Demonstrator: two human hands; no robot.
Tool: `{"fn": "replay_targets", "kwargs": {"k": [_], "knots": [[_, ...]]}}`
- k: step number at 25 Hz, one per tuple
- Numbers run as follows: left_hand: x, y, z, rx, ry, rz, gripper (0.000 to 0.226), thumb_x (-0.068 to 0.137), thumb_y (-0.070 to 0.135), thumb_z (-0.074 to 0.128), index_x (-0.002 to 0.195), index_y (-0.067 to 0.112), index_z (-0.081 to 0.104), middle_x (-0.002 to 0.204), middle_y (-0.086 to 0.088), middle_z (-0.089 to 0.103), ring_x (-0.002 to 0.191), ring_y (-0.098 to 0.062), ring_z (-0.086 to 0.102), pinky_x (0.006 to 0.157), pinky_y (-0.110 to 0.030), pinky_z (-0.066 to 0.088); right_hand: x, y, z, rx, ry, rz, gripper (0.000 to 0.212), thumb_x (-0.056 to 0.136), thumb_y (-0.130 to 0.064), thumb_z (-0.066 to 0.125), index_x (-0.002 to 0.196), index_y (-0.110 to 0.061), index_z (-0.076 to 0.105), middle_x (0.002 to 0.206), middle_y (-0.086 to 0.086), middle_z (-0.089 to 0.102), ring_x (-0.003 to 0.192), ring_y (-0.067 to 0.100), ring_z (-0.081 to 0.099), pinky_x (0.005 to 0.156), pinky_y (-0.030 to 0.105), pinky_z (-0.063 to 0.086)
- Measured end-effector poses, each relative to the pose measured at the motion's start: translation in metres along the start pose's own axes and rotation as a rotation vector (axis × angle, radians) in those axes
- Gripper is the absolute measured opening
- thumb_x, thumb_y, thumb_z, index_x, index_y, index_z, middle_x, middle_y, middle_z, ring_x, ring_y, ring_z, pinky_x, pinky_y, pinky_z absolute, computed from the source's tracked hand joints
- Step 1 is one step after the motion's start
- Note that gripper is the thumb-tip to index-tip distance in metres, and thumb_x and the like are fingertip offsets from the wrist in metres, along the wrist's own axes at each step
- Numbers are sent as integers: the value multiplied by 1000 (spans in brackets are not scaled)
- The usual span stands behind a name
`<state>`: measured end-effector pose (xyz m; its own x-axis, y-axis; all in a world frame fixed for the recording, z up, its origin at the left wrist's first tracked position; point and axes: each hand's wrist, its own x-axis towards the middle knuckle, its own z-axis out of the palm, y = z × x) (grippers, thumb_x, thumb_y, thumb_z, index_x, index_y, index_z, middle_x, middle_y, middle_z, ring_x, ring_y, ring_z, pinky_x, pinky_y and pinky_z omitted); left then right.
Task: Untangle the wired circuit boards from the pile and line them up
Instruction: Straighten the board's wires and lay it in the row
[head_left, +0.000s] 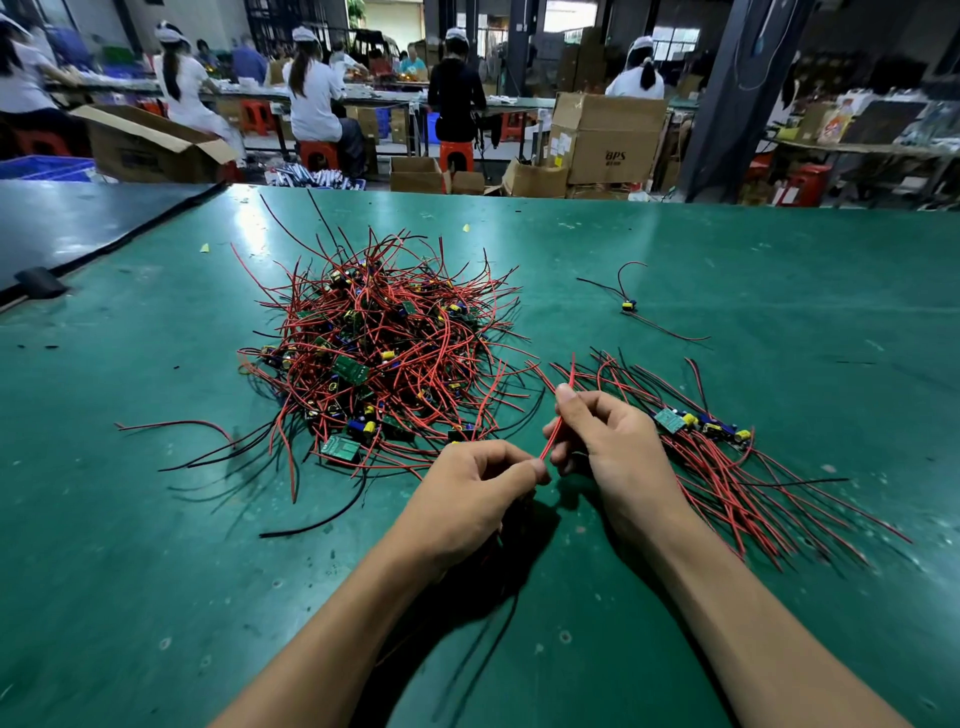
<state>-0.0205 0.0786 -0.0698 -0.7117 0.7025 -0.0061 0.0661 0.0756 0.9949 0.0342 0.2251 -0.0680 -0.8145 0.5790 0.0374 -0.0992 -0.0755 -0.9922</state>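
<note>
A tangled pile (379, 353) of small green circuit boards with red and black wires lies on the green table (156, 519), left of centre. To the right, a row of lined-up boards (701, 423) rests with its wires fanned toward me. Between the two heaps, my left hand (478, 493) pinches the lower end of a red wire (558, 421), and my right hand (613, 441) holds the same wire higher up between thumb and fingers. Dark wires hang below my left hand; the board they belong to is hidden under it.
One single wired board (629, 305) lies apart at the back right. A black strip (104, 249) divides the table at the left. Beyond the far edge are cardboard boxes (608, 135), red stools and seated people working at benches.
</note>
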Motion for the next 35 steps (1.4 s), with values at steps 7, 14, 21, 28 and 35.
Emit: {"fn": "replay_targets", "kwargs": {"k": [7,14,21,28,35], "knots": [[0,0,-2,22,-2,16,20,94,13,61,78,2,67,68,-7,60,64,-18,50,62,-33,39,-13,-2,-5,-150,-204,67,11,84,-28,79,82,-17,77,62,-3,63,45,7,47,44,17,39],[-2,7,-3,109,-102,51,20,93,13,62,81,-1,66,68,-3,60,65,-14,51,67,-29,40,-1,6,-5,-295,156,-179,16,86,-25,79,76,-13,74,52,-6,59,38,6,43,41,15,33],[-3,9,-7,123,-180,39,16,94,16,63,79,11,67,65,4,61,63,-11,52,64,-26,41,6,6,-10,-295,364,-257,29,88,-34,76,70,-13,68,45,-7,50,41,11,40,45,22,33],[2,3,-6,238,-132,69,16,91,21,67,81,10,72,68,-4,64,63,-15,54,64,-31,42,11,-8,-10,368,285,133,40,102,-29,56,67,-11,50,45,-6,39,30,5,26,33,15,18],[-1,2,-7,158,-134,54,17,86,29,68,80,13,73,68,-7,61,64,-18,50,64,-34,39,10,-13,-15,468,173,274,37,98,-32,61,67,-13,55,53,-4,44,30,4,29,29,17,21]]}}
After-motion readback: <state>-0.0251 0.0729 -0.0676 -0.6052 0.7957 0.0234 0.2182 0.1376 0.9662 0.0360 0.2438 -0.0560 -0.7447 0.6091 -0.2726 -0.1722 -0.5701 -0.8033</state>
